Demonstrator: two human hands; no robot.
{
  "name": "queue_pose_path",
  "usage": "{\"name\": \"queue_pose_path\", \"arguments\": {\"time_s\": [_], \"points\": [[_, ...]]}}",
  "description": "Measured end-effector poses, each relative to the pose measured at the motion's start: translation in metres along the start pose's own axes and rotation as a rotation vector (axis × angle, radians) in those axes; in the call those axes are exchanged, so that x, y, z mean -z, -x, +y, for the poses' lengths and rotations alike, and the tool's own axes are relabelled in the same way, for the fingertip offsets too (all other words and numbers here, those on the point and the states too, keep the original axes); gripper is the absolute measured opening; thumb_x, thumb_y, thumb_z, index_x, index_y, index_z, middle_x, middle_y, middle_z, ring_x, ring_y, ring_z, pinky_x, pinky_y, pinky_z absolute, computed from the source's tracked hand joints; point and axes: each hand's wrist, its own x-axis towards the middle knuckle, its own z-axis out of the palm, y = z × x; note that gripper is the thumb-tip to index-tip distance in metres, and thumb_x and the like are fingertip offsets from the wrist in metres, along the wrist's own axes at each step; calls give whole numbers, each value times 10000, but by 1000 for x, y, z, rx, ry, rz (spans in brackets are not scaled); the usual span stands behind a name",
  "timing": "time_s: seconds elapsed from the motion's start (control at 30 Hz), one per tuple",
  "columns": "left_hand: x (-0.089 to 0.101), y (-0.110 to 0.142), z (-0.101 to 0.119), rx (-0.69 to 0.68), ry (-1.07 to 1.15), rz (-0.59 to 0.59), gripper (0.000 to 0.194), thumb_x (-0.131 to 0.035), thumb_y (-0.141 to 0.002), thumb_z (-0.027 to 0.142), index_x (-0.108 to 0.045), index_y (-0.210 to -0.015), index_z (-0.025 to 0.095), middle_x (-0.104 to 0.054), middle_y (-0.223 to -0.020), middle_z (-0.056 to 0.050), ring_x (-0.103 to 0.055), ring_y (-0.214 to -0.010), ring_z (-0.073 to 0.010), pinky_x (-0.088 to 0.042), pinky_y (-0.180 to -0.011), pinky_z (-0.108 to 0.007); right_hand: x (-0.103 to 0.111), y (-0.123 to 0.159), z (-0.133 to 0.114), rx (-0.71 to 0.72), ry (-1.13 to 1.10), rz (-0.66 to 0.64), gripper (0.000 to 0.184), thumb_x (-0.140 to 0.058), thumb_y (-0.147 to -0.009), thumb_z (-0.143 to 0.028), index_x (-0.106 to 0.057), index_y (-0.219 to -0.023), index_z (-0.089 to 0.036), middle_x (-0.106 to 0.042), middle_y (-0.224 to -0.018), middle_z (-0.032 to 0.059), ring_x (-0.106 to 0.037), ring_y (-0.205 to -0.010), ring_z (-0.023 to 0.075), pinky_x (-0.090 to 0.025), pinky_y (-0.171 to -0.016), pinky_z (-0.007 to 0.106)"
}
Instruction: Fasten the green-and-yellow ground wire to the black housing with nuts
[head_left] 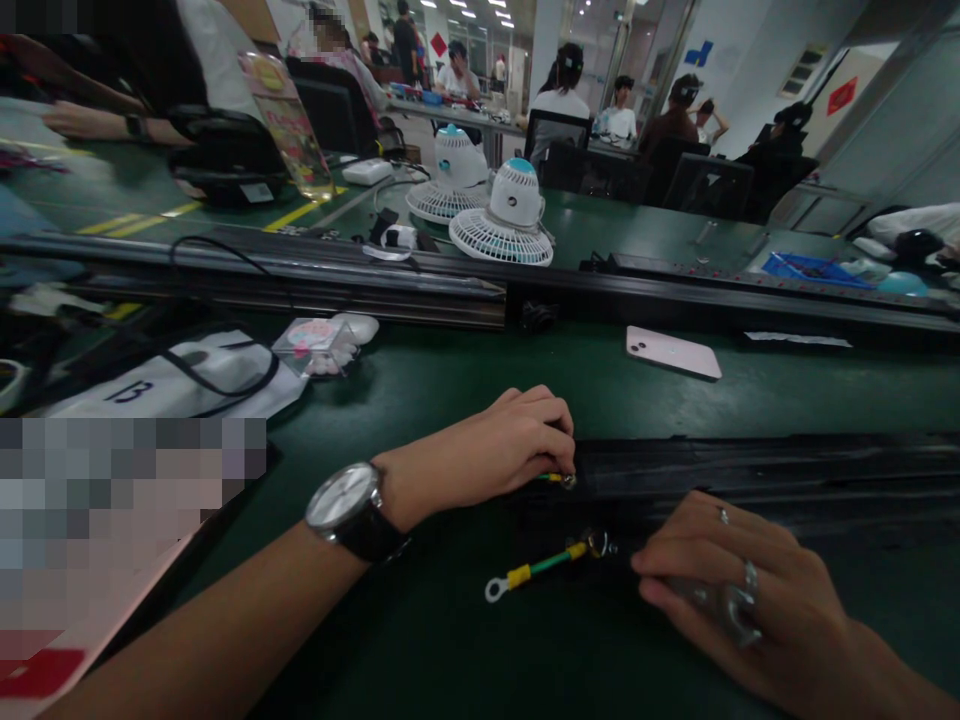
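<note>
My left hand (499,450), with a wristwatch on the wrist, is curled into a pinch on the ring terminal of a small green and yellow wire (559,479) at the end of a long black rail (750,470). A second green and yellow wire (544,568) with ring terminals lies on the green table beside it. My right hand (739,590), wearing rings, rests on the table just right of that wire, fingers bent around a small metal tool I cannot name.
A pink phone (673,353) lies face down beyond the rail. Two small white desk fans (504,215) stand behind a black divider rail (480,285). A white bag (172,385) and a clear packet (315,345) sit at left. Other people sit at the far tables.
</note>
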Motion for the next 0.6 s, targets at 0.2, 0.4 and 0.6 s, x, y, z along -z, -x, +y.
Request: {"name": "queue_pose_path", "arguments": {"time_s": [0.2, 0.4, 0.6], "points": [[0, -4, 1, -24, -41, 1, 117, -617, -936, 145, -693, -942, 234, -602, -1103, -22, -508, -1083, -186, -366, -923, -325, 1, -2, -1, -1, 15, -4, 107, -611, -969, -83, -678, -1047, -112, -729, -813, 50, -675, -695, 163, -532, -617, 307], [-1, -3, 2, -30, -61, -2, 107, -631, -923, 146, -686, -959, 230, -596, -1143, -33, -509, -1092, -195, -367, -918, -329, 2, -1, -1, 0, 20, 2, 108, -613, -970, -88, -677, -1049, -123, -733, -826, 51, -684, -715, 167, -537, -627, 301], [-2, -2, -1, -4, 6, -6, 117, -587, -971, 194, -696, -957, 236, -595, -1148, -23, -517, -1075, -178, -362, -920, -325, 1, -1, 0, 13, 16, -2, 123, -625, -956, -70, -666, -1060, -120, -733, -829, 49, -682, -700, 167, -531, -624, 313]]}}
